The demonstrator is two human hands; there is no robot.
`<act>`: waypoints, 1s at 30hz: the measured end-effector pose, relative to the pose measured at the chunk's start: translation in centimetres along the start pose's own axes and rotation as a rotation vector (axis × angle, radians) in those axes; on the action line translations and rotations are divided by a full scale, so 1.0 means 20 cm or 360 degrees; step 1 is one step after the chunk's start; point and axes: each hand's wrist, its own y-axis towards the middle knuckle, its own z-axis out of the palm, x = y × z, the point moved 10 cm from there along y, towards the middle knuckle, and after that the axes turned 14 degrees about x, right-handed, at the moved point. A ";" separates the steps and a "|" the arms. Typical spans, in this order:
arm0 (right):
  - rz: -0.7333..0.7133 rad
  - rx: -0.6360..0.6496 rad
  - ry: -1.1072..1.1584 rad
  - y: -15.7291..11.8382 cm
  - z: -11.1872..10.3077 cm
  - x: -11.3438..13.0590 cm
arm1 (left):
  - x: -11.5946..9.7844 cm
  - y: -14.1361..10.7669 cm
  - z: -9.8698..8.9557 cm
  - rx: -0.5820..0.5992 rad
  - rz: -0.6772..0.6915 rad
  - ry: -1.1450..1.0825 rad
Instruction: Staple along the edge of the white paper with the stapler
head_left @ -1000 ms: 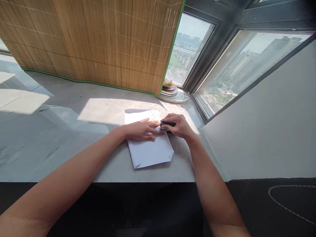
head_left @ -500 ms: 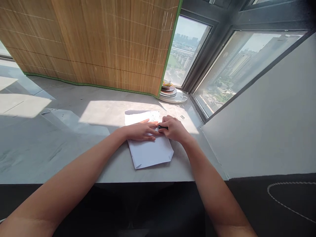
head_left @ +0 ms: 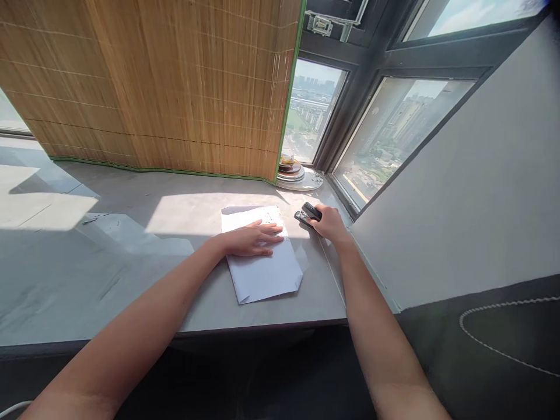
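Note:
White folded paper (head_left: 265, 274) lies on the pale counter, its lower corners creased or folded in. Across its upper half rests my left hand (head_left: 254, 239), flat with the fingers spread. To the right of the paper, my right hand (head_left: 330, 223) is wrapped round a black stapler (head_left: 311, 211), its jaws apart and pointing left. The stapler is clear of the paper's edge. Dark marks show on the sunlit top of the sheet near my left fingertips, too small to read.
A bamboo blind (head_left: 175, 87) with green edging hangs over the back of the counter (head_left: 131, 280). Stacked plates (head_left: 300, 178) stand in the corner by the windows. On the right rises a white wall (head_left: 459, 192). Small dark scraps (head_left: 90, 220) lie at the left.
My right hand has moved right, off the paper's edge, carrying the stapler away. My left hand stays on the paper. The view has tilted up slightly.

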 end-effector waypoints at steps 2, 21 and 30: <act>0.0022 -0.0113 0.0098 -0.02 0.00 0.08 | 0.01 -0.03 -0.09 -0.0242 0.0041 -0.0158; 0.0232 -0.0240 0.0042 -0.66 0.23 0.33 | 0.46 -0.52 -0.35 -0.1990 -0.0184 -0.1383; 0.0391 -0.0091 0.0246 -0.69 0.13 0.09 | 0.47 -0.50 -0.34 -0.1943 -0.0139 -0.1516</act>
